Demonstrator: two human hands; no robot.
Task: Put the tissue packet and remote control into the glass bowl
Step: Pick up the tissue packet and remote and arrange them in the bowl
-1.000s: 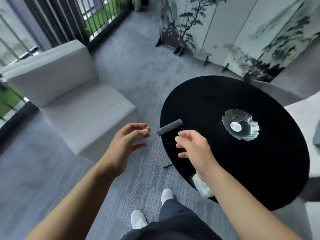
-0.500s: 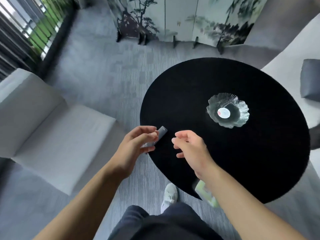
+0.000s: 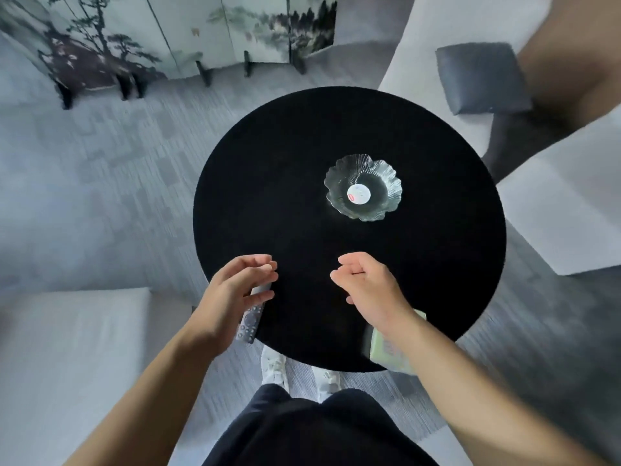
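Item 1: glass bowl (image 3: 363, 187), scalloped rim, sitting upright on the round black counter (image 3: 268, 183), right of its centre. Contents: nothing loose; a round white label with a red mark is showing at the bottom.

Item 2: remote control (image 3: 251, 318), grey, lying at the counter's near left edge, its near end overhanging the rim. The left hand (image 3: 232, 297) is covering its far end, fingers (image 3: 260, 269) curled over it; whether they are gripping it cannot be told.

Item 3: tissue packet (image 3: 386, 348), pale green, lying at the counter's near right edge, partly hidden under the right wrist.

Item 4: right hand (image 3: 369, 290), hovering above the counter, fingers loosely curled, holding nothing.
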